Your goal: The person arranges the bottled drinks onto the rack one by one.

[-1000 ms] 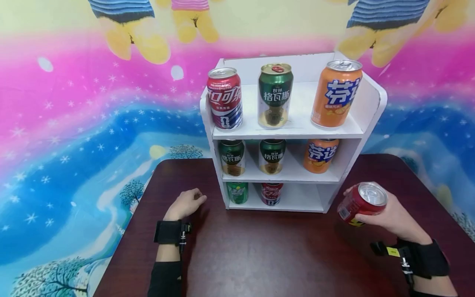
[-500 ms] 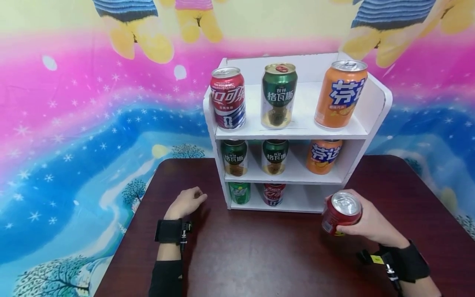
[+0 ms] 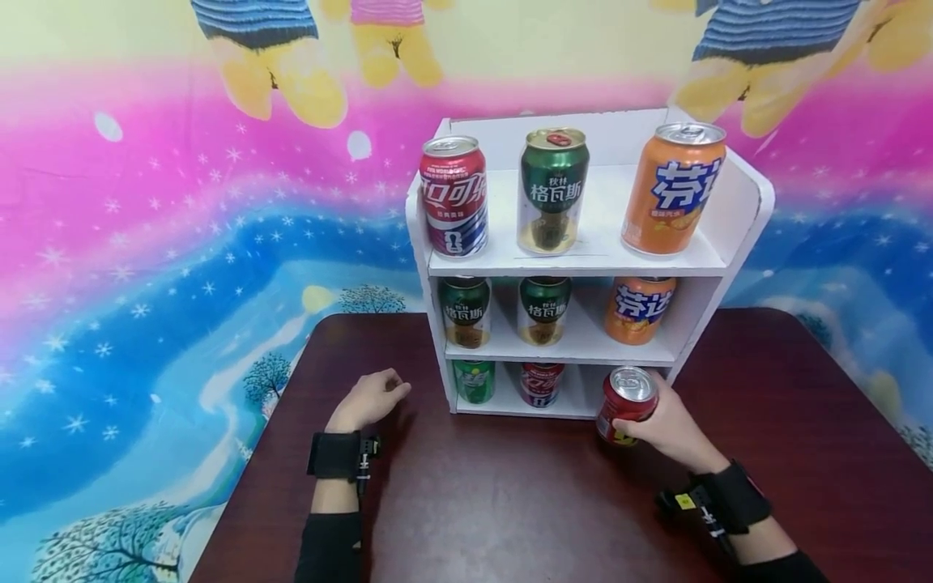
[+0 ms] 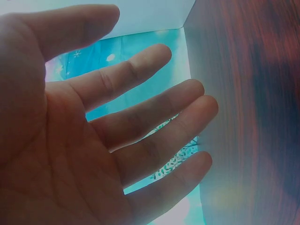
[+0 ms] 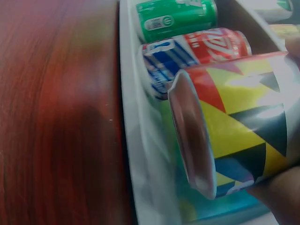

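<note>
My right hand [image 3: 672, 425] grips a red drink can [image 3: 627, 409] in front of the lowest level of the white shelf [image 3: 605, 210], at its right part. In the right wrist view the can [image 5: 248, 122] shows a yellow, black and red pattern near its base, which is off the shelf floor. Beside it on that level stand a red cola can [image 3: 542, 384] and a green can [image 3: 475, 382]. To the left of the shelf, my left hand [image 3: 368, 398] is over the table with nothing in it; its fingers [image 4: 150, 112] look loosely extended in the left wrist view.
A cola can [image 3: 453, 198], a green-and-gold can [image 3: 552, 194] and an orange can [image 3: 674, 190] stand on the top level. Two green-and-gold cans and an orange can [image 3: 638, 312] occupy the middle level. The dark table [image 3: 503, 494] extends in front; a printed backdrop [image 3: 182, 243] hangs behind.
My right hand has carried the red can leftward, from beside the shelf to the front of its lowest level. The left hand stays in place. The head view has shifted slightly.
</note>
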`<state>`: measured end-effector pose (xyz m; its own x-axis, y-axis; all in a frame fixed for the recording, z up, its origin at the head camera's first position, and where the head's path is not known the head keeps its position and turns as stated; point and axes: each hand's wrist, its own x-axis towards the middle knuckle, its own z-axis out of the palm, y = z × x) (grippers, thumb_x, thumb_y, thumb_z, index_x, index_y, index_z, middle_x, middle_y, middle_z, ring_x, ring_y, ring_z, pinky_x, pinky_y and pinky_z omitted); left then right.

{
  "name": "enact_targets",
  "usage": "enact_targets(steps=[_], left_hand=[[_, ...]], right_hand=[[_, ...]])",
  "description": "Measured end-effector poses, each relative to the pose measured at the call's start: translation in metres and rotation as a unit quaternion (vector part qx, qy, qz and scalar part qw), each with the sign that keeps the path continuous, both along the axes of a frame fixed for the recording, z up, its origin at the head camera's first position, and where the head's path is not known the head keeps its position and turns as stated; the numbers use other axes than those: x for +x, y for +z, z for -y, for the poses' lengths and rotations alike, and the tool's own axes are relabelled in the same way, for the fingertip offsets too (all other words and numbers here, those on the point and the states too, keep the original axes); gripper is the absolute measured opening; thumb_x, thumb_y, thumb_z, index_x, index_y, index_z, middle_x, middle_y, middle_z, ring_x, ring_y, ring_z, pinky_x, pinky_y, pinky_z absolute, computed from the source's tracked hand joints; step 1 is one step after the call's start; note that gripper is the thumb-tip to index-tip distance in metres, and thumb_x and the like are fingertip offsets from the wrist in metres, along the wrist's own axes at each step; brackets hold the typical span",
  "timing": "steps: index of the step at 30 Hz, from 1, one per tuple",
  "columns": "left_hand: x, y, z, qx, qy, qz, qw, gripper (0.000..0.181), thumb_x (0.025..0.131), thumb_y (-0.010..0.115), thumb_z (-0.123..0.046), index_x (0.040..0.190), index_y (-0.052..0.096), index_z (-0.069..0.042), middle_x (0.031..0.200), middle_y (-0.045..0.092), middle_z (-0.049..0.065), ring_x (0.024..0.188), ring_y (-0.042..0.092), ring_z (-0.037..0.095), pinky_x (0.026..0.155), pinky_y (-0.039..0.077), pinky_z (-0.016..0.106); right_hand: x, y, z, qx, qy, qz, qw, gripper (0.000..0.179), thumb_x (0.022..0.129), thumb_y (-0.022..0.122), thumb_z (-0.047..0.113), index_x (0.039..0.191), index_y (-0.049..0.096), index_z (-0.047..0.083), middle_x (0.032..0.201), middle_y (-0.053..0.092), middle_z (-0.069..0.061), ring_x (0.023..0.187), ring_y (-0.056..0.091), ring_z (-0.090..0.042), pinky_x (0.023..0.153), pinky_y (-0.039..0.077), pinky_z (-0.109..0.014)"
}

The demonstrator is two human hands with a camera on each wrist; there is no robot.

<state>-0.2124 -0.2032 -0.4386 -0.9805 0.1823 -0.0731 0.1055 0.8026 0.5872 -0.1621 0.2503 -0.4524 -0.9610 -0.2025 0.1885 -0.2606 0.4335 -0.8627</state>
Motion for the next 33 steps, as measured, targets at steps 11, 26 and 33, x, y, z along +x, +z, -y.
enact_targets(steps=[11, 26, 33], left_hand=[[-0.001, -0.002, 0.0, -0.002, -0.014, 0.006, 0.9999, 0.023, 0.096, 0.056, -0.027, 0.102, 0.064, -0.007, 0.089, 0.064, 0.01, 0.068, 0.052, 0.015, 0.062, 0.043, 0.033], [-0.002, -0.003, 0.0, 0.001, -0.015, 0.008, 0.9999, 0.024, 0.096, 0.055, -0.028, 0.104, 0.064, -0.007, 0.091, 0.065, 0.009, 0.07, 0.054, 0.015, 0.064, 0.044, 0.034], [-0.002, -0.004, 0.0, -0.006, -0.01, 0.008, 0.9999, 0.023, 0.096, 0.055, -0.026, 0.104, 0.064, -0.007, 0.09, 0.065, 0.008, 0.071, 0.055, 0.016, 0.065, 0.045, 0.034]], right_hand=[[-0.014, -0.016, 0.006, -0.007, -0.025, 0.027, 0.9993, 0.081, 0.081, 0.077, 0.017, 0.141, 0.025, 0.0, 0.128, 0.046, -0.022, 0.111, 0.049, -0.034, 0.089, 0.046, -0.037], [-0.022, -0.015, 0.017, -0.032, -0.064, 0.045, 0.9964, 0.083, 0.082, 0.075, 0.015, 0.144, 0.022, 0.0, 0.134, 0.043, -0.024, 0.117, 0.046, -0.036, 0.097, 0.037, -0.055], [-0.029, -0.014, 0.021, -0.027, -0.086, 0.054, 0.9945, 0.083, 0.083, 0.074, 0.017, 0.143, 0.02, -0.002, 0.133, 0.04, -0.026, 0.118, 0.043, -0.04, 0.098, 0.036, -0.056]])
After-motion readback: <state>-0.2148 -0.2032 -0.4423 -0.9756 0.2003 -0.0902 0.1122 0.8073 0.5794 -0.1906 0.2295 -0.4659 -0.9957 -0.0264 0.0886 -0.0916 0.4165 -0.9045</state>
